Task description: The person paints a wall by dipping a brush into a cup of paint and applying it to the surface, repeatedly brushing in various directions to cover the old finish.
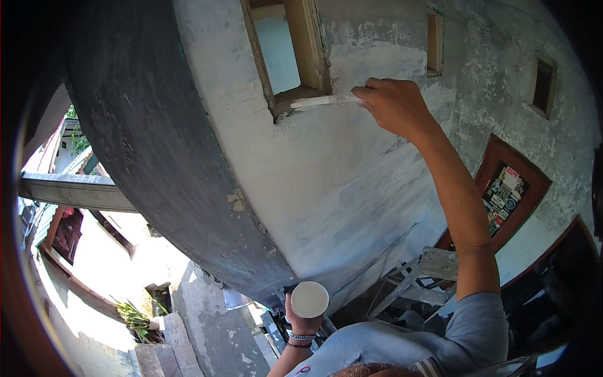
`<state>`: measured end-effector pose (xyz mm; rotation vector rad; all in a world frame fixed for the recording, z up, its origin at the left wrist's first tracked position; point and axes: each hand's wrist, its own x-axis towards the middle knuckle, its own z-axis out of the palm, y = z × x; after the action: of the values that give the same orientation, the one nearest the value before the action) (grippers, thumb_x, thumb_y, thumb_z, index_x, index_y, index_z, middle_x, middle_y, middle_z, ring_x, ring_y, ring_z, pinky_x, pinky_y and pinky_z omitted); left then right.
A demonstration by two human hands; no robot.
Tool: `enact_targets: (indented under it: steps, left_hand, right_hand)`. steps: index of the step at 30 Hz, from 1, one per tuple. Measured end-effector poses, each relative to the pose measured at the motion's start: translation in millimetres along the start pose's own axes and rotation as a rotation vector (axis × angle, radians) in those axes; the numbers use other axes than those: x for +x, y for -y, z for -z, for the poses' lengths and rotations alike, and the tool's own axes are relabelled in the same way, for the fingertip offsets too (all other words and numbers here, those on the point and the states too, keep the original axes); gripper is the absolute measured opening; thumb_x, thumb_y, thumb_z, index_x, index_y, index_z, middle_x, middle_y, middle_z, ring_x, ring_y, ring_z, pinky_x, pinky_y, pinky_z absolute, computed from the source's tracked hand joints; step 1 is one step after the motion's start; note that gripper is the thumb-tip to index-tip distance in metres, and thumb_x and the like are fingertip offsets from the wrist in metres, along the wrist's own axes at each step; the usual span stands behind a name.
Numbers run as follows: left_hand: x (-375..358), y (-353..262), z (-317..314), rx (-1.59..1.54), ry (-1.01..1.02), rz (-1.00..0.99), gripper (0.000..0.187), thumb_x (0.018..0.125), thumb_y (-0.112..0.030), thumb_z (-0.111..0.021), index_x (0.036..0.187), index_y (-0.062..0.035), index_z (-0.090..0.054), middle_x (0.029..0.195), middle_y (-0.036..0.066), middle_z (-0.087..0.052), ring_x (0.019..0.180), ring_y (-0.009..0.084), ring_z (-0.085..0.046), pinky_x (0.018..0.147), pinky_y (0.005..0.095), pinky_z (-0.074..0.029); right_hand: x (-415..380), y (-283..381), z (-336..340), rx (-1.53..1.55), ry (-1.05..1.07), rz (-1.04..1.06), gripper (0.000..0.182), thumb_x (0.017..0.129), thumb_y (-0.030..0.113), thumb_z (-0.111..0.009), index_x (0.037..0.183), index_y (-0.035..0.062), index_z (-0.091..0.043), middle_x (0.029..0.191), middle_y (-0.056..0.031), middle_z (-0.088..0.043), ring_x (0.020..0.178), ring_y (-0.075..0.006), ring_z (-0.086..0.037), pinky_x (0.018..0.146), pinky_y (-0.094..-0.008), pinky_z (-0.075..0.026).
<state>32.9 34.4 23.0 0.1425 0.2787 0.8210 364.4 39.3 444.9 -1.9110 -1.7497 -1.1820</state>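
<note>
My right hand (392, 107) reaches up to the wall, its fingers closed round the end of a paintbrush (326, 100). The brush is coated whitish and lies nearly level, its tip just under the sill of the window opening (282, 53). Lower down, my left hand (303, 322) is wrapped round a cup (310, 299) that shows a white, paint-like surface filling its top. Fresh-looking white covers much of the wall (314, 163) below and beside the window.
A dark grey curved band (144, 113) borders the white wall on the left. Below right stands a wooden stepladder (436, 264), near a brown-framed panel with stickers (502, 195). Two smaller wall openings are at upper right. Far below left lie concrete ground (213, 327) and a plant (133, 319).
</note>
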Motion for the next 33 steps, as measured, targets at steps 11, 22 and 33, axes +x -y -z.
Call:
enact_targets:
  steps: [11,22,33]
  left_hand:
    - [0,2,-16,-0.003,-0.008,0.022,0.062,0.093,-0.061,-0.035,0.129,-0.0146,-0.053,0.126,0.013,-0.060,0.117,0.0368,-0.055,0.082,0.0486,-0.048]
    - [-2,3,-13,0.032,-0.027,0.012,0.060,0.093,-0.061,-0.034,0.125,-0.0143,-0.056,0.120,0.013,-0.062,0.113,0.0369,-0.057,0.078,0.0469,-0.047]
    - [-7,3,-18,0.046,-0.068,-0.030,0.060,0.093,-0.059,-0.034,0.123,-0.0119,-0.056,0.117,0.014,-0.063,0.112,0.0360,-0.058,0.076,0.0467,-0.048]
  right_hand:
    - [2,17,-4,0.183,-0.036,0.007,0.017,0.089,0.017,-0.066,0.105,0.0128,-0.070,0.087,-0.0010,-0.068,0.076,-0.0207,-0.066,0.064,-0.0345,-0.052]
    - [-29,47,-52,0.538,-0.072,-0.138,0.023,0.090,0.021,-0.064,0.109,0.0070,-0.069,0.092,-0.0084,-0.070,0.075,-0.0257,-0.067,0.068,-0.0354,-0.052]
    - [-42,10,-75,0.599,0.080,-0.445,0.032,0.091,0.029,-0.062,0.112,0.0060,-0.069,0.093,-0.0120,-0.072,0.082,-0.0277,-0.069,0.075,-0.0382,-0.054]
